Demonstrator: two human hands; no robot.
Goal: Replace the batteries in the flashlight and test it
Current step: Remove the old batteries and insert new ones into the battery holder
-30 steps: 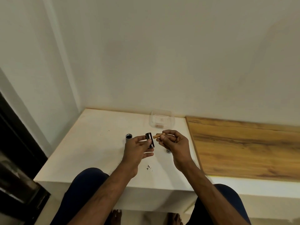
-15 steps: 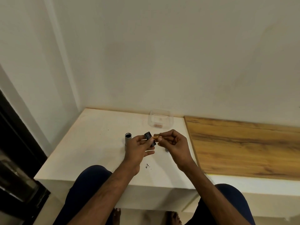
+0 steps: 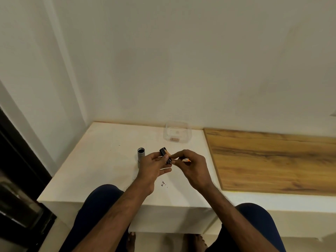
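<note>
The grey flashlight tube (image 3: 141,158) stands upright on the white bench (image 3: 101,160) with its open end up, so it is already taken apart. Just right of the tube, the left hand (image 3: 154,165) has its grip curled round the black battery holder (image 3: 165,155). Further right, the right hand (image 3: 193,167) has its grip pinched on an orange-tipped battery (image 3: 187,160), close to the holder. Loading looks under way; reassembly and the test remain. Well right of the tube and behind it sits a clear tub (image 3: 189,132).

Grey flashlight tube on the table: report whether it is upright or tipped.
Upright: the grey cylindrical flashlight tube stands on end on the white table, its dark open mouth facing up.
</note>
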